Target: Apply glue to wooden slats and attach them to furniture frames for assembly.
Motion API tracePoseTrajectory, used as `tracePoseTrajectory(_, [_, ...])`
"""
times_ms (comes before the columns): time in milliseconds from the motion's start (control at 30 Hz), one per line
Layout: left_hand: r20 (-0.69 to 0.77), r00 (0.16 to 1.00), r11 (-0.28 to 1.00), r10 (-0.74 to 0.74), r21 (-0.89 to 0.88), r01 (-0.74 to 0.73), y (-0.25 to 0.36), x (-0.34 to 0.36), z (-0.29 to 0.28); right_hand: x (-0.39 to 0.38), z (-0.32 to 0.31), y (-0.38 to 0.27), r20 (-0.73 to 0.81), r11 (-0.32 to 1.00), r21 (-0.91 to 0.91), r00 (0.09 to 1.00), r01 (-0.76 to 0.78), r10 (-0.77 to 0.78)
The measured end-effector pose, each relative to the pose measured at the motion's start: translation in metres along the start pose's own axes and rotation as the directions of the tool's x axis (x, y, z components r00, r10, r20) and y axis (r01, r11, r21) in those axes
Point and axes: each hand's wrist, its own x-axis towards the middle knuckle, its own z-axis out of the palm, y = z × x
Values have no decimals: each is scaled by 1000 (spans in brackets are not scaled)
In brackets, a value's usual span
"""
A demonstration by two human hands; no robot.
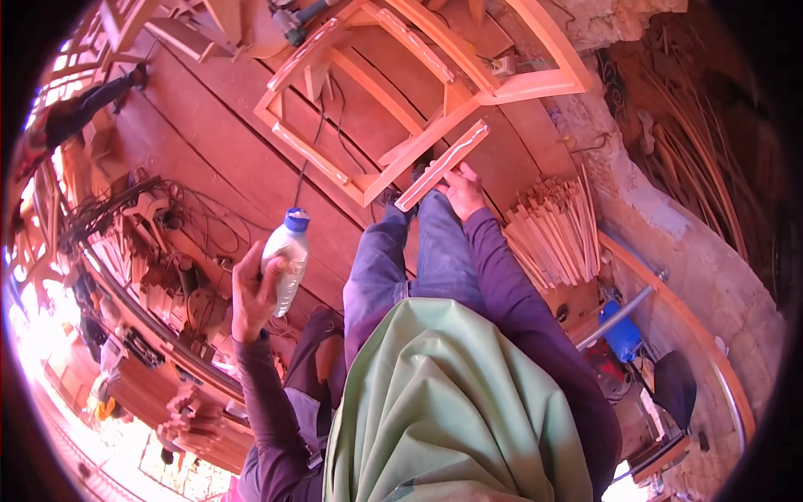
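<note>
My left hand (253,289) is wrapped round a whitish plastic squeeze bottle (288,266) with a blue cap, held upright to the left of my knees. Between the fingers of my right hand (462,192) is a short wooden slat (443,166), tilted, with a wavy white line of what looks like glue along its upper face. Just beyond the slat lies a wooden chair frame (407,159). Similar white lines run along several of its rails. Part of the slat's near end overlaps my shoes in view.
A bundle of thin wooden strips (556,234) lies to my right. Beyond the frame is a power tool (291,29) with its cable. Loose cables (222,209) and wood pieces clutter the left. Another person's leg (92,105) shows at the far left. A rough wall (661,217) borders the right.
</note>
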Motion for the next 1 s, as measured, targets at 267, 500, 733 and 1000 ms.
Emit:
tracePoseTrajectory(267, [41, 999, 1000, -22, -2, 22, -37, 65, 46, 97, -53, 73, -225, 987, -162, 974, -20, -18])
tracePoseTrajectory(500, [107, 993, 999, -49, -1, 50, -56, 78, 58, 121, -29, 88, -336, 987, -157, 942, -44, -12])
tracePoseTrajectory(733, [105, 992, 995, -63, -72, 71, -48, 81, 57, 126, -25, 91, -299, 984, -168, 954, -54, 1])
tracePoseTrajectory(1000, [10, 1000, 971, 14, -240, -12, -31, 73, 54, 114, -1, 97, -532, 970, -109, 837, -216, 126])
